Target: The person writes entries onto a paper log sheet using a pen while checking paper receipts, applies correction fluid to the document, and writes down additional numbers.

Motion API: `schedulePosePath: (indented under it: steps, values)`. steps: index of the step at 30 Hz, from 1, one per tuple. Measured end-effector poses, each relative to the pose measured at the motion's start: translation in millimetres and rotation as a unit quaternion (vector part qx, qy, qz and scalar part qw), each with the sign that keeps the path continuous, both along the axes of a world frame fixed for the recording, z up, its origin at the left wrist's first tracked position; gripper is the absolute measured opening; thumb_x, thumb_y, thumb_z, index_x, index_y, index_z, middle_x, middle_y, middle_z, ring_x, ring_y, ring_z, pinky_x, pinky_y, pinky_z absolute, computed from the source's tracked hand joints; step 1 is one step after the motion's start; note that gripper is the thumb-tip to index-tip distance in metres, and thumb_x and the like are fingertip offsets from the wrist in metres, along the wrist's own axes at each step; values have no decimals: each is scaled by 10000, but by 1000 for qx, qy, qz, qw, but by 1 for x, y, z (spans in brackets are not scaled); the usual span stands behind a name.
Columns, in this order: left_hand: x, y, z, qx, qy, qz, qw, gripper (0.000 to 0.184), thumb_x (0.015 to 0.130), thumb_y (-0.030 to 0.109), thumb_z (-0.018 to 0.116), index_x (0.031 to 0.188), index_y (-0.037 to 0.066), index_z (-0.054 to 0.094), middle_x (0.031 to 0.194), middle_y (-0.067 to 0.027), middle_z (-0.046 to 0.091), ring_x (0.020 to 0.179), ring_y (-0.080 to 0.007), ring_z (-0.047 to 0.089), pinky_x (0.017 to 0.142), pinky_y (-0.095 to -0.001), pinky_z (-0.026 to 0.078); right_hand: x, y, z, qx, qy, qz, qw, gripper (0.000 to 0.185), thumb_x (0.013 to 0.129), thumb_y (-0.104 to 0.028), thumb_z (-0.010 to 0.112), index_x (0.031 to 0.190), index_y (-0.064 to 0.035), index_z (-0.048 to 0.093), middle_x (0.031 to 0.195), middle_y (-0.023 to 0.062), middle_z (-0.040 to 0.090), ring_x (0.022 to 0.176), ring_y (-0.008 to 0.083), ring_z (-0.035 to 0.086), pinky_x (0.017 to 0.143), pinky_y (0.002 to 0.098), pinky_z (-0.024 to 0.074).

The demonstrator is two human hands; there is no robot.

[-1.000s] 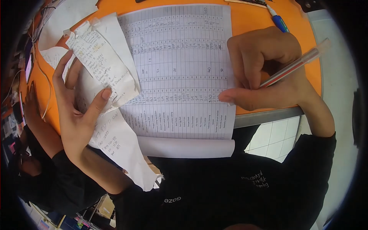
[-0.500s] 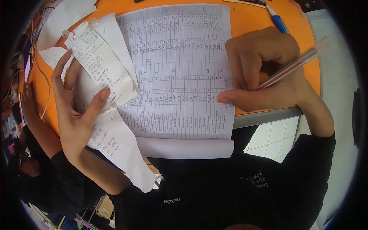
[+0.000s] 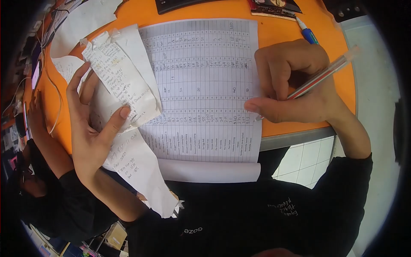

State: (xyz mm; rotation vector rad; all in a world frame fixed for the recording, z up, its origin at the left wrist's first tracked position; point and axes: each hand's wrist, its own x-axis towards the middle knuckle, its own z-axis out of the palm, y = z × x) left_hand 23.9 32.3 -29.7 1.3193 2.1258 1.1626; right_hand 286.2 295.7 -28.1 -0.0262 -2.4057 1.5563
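Toward the left edge of the orange table [image 3: 278, 30], the left hand [image 3: 92, 145] clasps handwritten slips [image 3: 117, 75], thumb on top, apparently to keep their writing exposed beside the printed sheet [image 3: 201, 85], which curls over at the near edge. Farther right, the right hand [image 3: 295, 81] pinches a pen [image 3: 319, 80], slanted as if for writing, tip at the sheet's right margin.

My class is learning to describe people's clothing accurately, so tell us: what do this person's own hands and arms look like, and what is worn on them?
The left hand and right hand are bare: no gloves, and no rings visible on the fingers. Neither wrist shows a watch or bracelet. The black sleeves are short, part of a black top with pale lettering.
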Motion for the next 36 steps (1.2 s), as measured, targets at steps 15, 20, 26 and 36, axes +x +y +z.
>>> schedulePosePath:
  steps: [15,20,26,36]
  values:
    - [-4,1,-2,3,12,-5,1000,919,832,115,828,1597,62,322,1493,-251,567,1362,-278,569,1186,-377,366,-6,6,1,0,11,-101,995,413,837,56,805,689,-113,460,664,28,569,514,79,599,522,216,480]
    - [-2,2,1,5,-15,-4,1000,913,822,69,850,1560,24,313,1454,-247,562,1399,-280,513,1218,-374,292,-9,21,-3,-3,7,-136,991,374,871,16,796,720,-113,479,675,21,566,540,83,625,534,220,499]
    - [-4,1,-6,13,2,-3,1000,901,826,82,834,1567,35,325,1474,-242,549,1402,-280,513,1210,-381,313,-12,22,-6,-27,22,-178,983,360,892,6,785,733,-110,484,691,12,567,569,86,640,555,225,520]
    - [-2,2,2,-2,-9,4,1000,900,814,66,852,1547,-4,334,1473,-234,524,1423,-290,488,1215,-385,295,-13,17,-4,-15,6,-166,986,355,883,5,797,732,-98,493,699,13,577,568,75,635,569,215,521]
